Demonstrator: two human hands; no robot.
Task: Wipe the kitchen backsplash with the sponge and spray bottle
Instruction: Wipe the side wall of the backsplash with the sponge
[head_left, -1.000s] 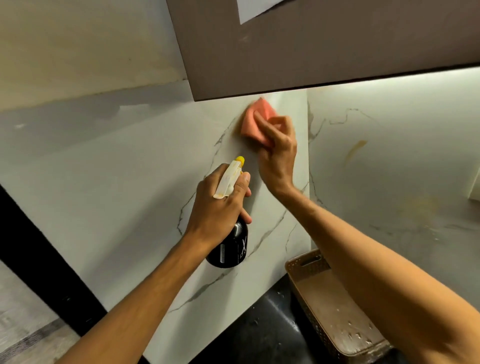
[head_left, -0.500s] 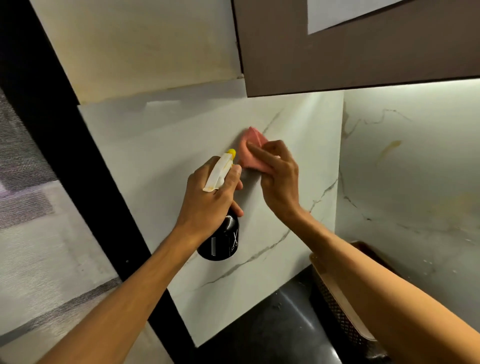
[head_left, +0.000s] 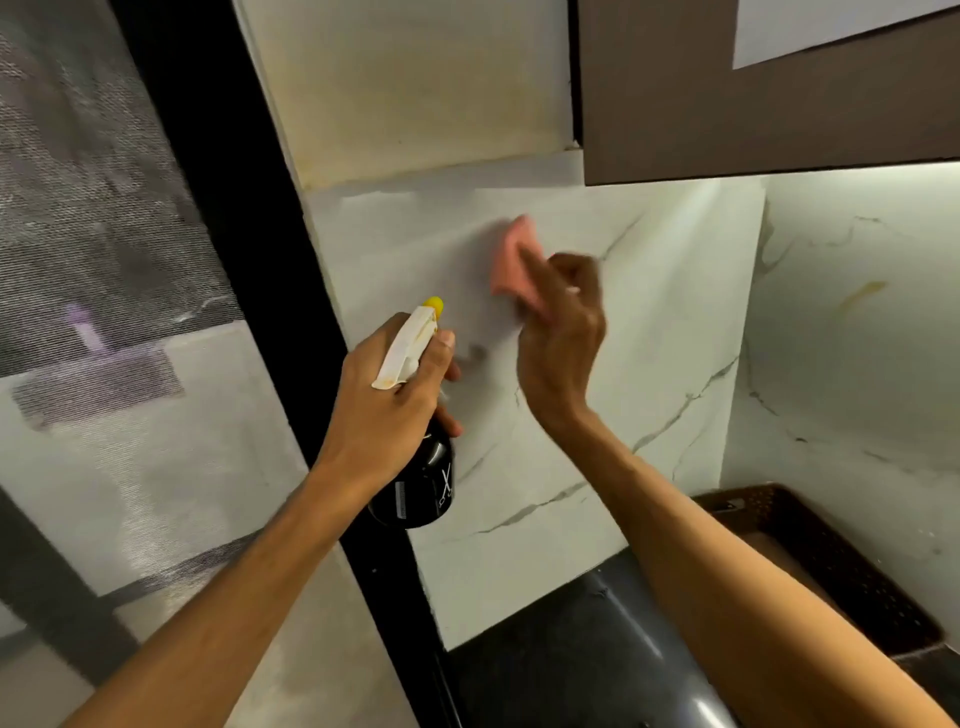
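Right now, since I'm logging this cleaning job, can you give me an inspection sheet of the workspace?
Surface: white marble-look backsplash with grey veins; yellowish stain on the adjoining wall panel.
Job's things: pink sponge against the backsplash; black spray bottle with yellow nozzle, lower left of it.
Clutter: brown perforated basket on the dark counter.
Grips: left hand holds the spray bottle; right hand, blurred, holds the sponge.
Cables: nothing seen.
Surroundings: brown cabinet overhead; mesh screen at left.

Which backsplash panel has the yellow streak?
The right panel, past the corner, above the brown basket; the left panel under the sponge shows only grey veins.
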